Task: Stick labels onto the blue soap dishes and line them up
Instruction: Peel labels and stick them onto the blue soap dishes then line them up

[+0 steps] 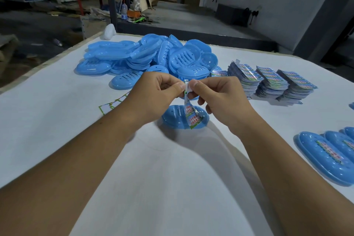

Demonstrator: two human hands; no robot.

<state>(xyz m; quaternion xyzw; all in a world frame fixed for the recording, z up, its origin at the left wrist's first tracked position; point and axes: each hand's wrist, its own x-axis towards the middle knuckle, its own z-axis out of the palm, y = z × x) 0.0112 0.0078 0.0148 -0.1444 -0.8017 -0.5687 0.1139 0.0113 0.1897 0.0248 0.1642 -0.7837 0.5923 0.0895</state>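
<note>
Both forearms reach in from the near edge; the left hand (pixel 159 90) and right hand (pixel 218 96) each pinch the top of one label (pixel 191 115), which hangs just above a blue soap dish (pixel 172 119) on the bench (pixel 57 120). Peeling looks to be the step: part sticker from backing slowly, then lay it flat along the dish. Unlabelled dishes (pixel 149 57) are heaped beyond, label stacks (pixel 268 82) to their right, labelled dishes (pixel 325 157) in a row at far right, discarded backings (pixel 113 104) to the left. White cloth covers the bench; a dim workshop lies behind.
</note>
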